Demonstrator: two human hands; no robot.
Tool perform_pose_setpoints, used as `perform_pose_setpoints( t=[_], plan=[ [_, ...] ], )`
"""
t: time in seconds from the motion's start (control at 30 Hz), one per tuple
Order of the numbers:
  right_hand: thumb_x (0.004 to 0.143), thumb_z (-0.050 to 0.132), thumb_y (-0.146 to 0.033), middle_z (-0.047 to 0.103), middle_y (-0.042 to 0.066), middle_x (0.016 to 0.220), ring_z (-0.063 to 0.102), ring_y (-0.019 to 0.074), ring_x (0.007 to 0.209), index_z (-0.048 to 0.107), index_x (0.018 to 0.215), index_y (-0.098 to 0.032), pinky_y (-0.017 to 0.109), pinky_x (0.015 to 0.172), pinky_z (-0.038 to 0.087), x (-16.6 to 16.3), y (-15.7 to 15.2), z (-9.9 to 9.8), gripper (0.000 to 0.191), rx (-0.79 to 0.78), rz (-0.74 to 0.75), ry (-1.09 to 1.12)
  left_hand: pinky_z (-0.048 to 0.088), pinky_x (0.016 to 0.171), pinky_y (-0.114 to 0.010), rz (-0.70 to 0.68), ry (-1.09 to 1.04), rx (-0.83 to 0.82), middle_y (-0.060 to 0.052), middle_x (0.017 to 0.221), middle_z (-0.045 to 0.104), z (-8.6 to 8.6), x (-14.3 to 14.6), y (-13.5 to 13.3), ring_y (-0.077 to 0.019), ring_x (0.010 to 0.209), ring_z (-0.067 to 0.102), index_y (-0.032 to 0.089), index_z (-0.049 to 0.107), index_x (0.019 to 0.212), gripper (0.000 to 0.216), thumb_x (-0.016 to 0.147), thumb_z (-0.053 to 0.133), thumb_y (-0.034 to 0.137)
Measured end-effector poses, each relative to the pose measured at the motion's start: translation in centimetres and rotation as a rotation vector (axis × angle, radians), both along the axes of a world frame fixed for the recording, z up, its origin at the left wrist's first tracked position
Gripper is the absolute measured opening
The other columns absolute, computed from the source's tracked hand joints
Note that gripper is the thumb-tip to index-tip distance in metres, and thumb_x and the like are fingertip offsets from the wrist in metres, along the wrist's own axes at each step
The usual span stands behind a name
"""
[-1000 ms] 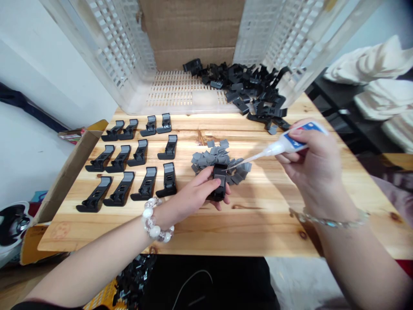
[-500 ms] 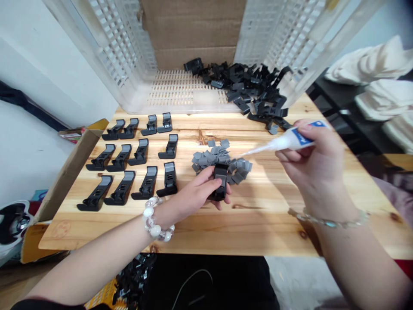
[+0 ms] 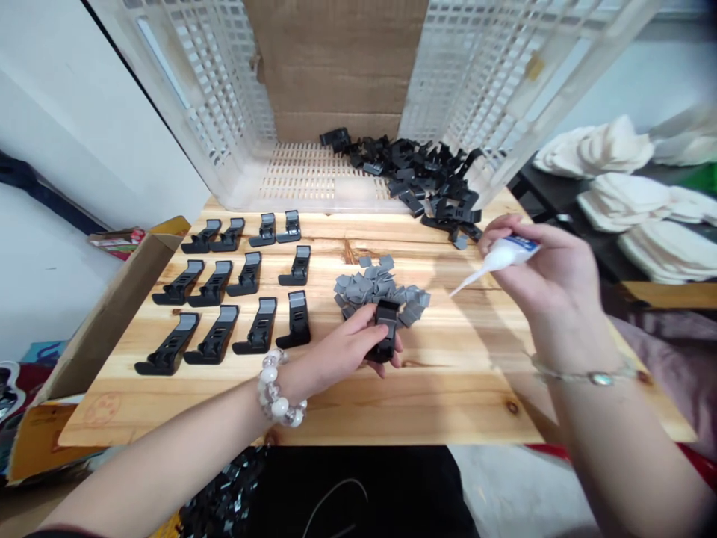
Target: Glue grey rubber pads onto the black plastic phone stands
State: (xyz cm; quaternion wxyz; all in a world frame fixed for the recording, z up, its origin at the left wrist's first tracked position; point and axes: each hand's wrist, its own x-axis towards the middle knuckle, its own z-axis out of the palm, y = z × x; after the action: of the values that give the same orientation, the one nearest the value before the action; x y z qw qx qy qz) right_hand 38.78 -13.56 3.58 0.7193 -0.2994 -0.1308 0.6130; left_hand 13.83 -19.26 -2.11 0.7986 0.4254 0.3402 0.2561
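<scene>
My left hand [image 3: 350, 347] is closed around a black plastic clip [image 3: 386, 332], held just above the wooden table [image 3: 448, 388] at the near edge of a heap of small grey pads [image 3: 376, 290]. My right hand [image 3: 552, 269] grips a white glue tube [image 3: 507, 256] with a blue label. Its long nozzle points down and left, and its tip hangs over bare wood to the right of the pads, apart from the clip.
Several black clips with grey pads [image 3: 235, 299] lie in three rows on the left of the table. A white slatted crate [image 3: 314, 168] lies on its side at the back, spilling a pile of black clips [image 3: 429, 179]. A cardboard box [image 3: 106, 314] borders the left edge. White cloth [image 3: 621, 172] lies right.
The glue tube has pulled back to the right, away from the clip that its nozzle touched a second ago. The left hand still holds the clip. The view has tilted up slightly.
</scene>
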Motion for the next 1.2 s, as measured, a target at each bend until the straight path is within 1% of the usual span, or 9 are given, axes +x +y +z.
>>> perform_pose_setpoints(
  t=[0.13, 0.23, 0.37, 0.47, 0.63, 0.7, 0.8, 1.03, 1.2],
  plan=[
    [0.068, 0.061, -0.016, 0.052, -0.001, 0.063, 0.051, 0.011, 0.058, 0.044, 0.075, -0.022, 0.026, 0.054, 0.051, 0.5, 1.3, 2.0, 0.019, 0.128, 0.068, 0.076, 0.051, 0.061, -0.028, -0.012, -0.011, 0.008, -0.006, 0.09, 0.063, 0.1, 0.0, -0.1, -0.0183, 0.079, 0.065, 0.018, 0.05, 0.099, 0.019, 0.091, 0.055, 0.034],
    [0.062, 0.063, -0.018, 0.04, -0.006, 0.053, 0.037, 0.0065, 0.047, 0.037, 0.065, -0.024, 0.019, 0.042, 0.034, 1.4, 3.5, 2.9, 0.027, 0.084, 0.126, 0.219, 0.051, 0.061, -0.027, -0.007, -0.017, 0.025, -0.006, 0.091, 0.063, 0.2, -0.1, -0.1, -0.017, 0.078, 0.065, 0.017, 0.051, 0.099, 0.019, 0.091, 0.054, 0.034],
    [0.058, 0.06, -0.016, 0.032, -0.009, 0.044, 0.026, 0.0063, 0.043, 0.026, 0.057, -0.027, 0.02, 0.039, 0.02, 1.7, 6.0, 3.3, 0.035, 0.081, 0.187, 0.295, 0.052, 0.06, -0.026, -0.001, -0.029, 0.015, -0.005, 0.091, 0.063, 0.3, -0.3, 0.0, -0.0169, 0.079, 0.066, 0.017, 0.052, 0.1, 0.018, 0.091, 0.054, 0.033],
    [0.061, 0.06, -0.012, 0.035, -0.009, 0.043, 0.026, 0.0076, 0.044, 0.027, 0.058, -0.028, 0.023, 0.042, 0.025, 0.4, 6.5, 3.7, 0.037, 0.195, 0.192, 0.283, 0.052, 0.059, -0.026, 0.009, -0.041, -0.024, -0.006, 0.09, 0.064, 0.2, -0.3, 0.2, -0.0174, 0.078, 0.066, 0.018, 0.052, 0.099, 0.02, 0.089, 0.057, 0.034],
    [0.064, 0.066, -0.017, 0.028, -0.01, 0.042, 0.023, 0.0077, 0.045, 0.02, 0.056, -0.026, 0.024, 0.047, 0.031, -1.9, 5.7, 5.2, 0.048, 0.232, 0.269, 0.134, 0.051, 0.058, -0.025, 0.022, -0.032, -0.07, -0.006, 0.088, 0.064, -0.1, -0.1, 0.2, -0.0174, 0.077, 0.067, 0.017, 0.053, 0.099, 0.022, 0.088, 0.059, 0.035],
    [0.075, 0.059, -0.023, 0.025, -0.01, 0.044, 0.02, 0.0083, 0.045, 0.015, 0.056, -0.027, 0.024, 0.047, 0.032, -2.6, 5.2, 5.8, 0.048, 0.23, 0.294, 0.025, 0.051, 0.058, -0.025, 0.018, -0.031, -0.074, -0.006, 0.087, 0.064, -0.2, 0.0, 0.1, -0.017, 0.078, 0.066, 0.017, 0.053, 0.099, 0.021, 0.089, 0.058, 0.035],
    [0.095, 0.032, -0.034, 0.023, -0.007, 0.043, 0.018, 0.0084, 0.043, 0.008, 0.059, -0.023, 0.023, 0.046, 0.026, -3.8, 4.4, 6.3, 0.045, 0.188, 0.331, -0.088, 0.051, 0.06, -0.026, 0.013, -0.023, -0.085, -0.005, 0.087, 0.063, 0.0, 0.0, -0.1, -0.0168, 0.078, 0.065, 0.017, 0.053, 0.099, 0.019, 0.091, 0.056, 0.034],
    [0.101, 0.016, -0.045, 0.012, -0.005, 0.038, 0.012, 0.0119, 0.038, -0.004, 0.068, -0.021, 0.024, 0.041, 0.021, -6.4, 2.9, 6.9, 0.045, 0.2, 0.347, -0.322, 0.052, 0.065, -0.028, -0.02, -0.029, -0.092, -0.006, 0.093, 0.064, 0.0, -0.4, -0.3, -0.0174, 0.084, 0.065, 0.018, 0.053, 0.1, 0.015, 0.095, 0.052, 0.032],
    [0.101, -0.005, -0.047, 0.01, -0.002, 0.036, 0.015, 0.0098, 0.034, 0.0, 0.053, -0.018, 0.021, 0.044, 0.024, -7.3, 1.8, 7.6, 0.056, 0.182, 0.303, -0.542, 0.052, 0.066, -0.027, -0.019, -0.022, -0.102, -0.005, 0.094, 0.065, -0.2, -0.5, -0.3, -0.0165, 0.085, 0.065, 0.017, 0.053, 0.104, 0.014, 0.097, 0.049, 0.029]
  ],
)
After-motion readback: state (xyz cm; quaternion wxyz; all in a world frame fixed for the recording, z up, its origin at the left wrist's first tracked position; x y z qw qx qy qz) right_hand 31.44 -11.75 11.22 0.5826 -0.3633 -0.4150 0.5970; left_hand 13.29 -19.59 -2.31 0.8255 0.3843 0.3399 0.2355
